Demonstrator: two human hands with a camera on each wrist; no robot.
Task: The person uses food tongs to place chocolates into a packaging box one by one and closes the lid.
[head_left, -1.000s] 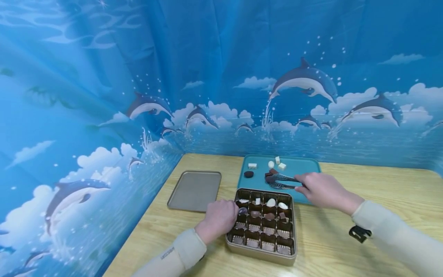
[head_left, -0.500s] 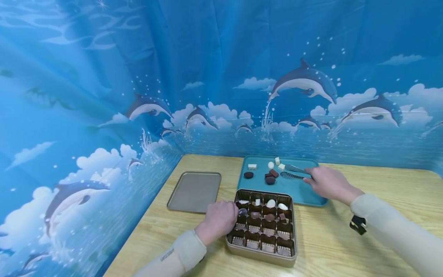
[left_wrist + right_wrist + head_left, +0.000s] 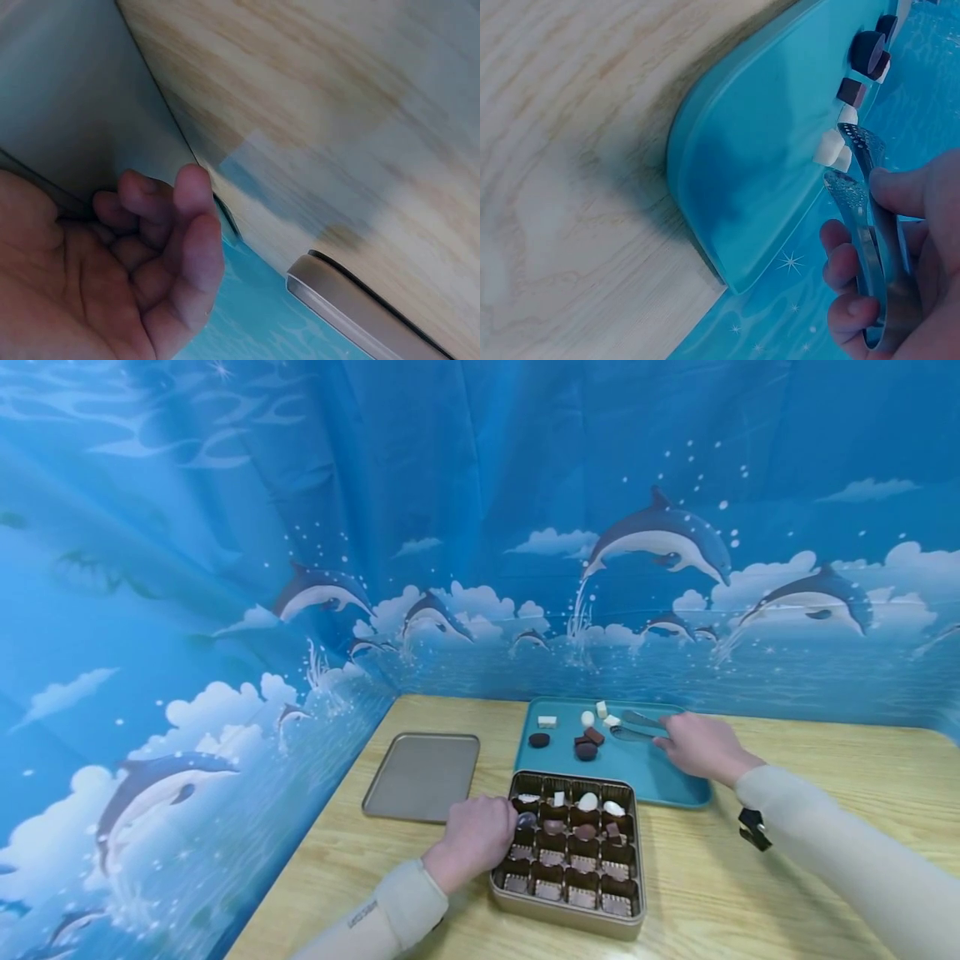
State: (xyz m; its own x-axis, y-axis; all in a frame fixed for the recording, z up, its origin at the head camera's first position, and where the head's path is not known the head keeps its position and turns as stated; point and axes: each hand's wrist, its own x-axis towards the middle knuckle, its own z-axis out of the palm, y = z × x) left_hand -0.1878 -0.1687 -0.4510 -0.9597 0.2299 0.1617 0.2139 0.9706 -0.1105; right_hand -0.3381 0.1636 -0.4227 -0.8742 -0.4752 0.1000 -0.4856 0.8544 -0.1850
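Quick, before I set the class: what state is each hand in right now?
Left hand: curled at the box; whether it grips cannot be told.
Right hand: holding the tongs, which are spread open.

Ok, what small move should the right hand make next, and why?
Probably have the right hand ease the metal tongs onto the nearest white chocolate cube: their tips stand parted close by it, apparently gripping nothing.
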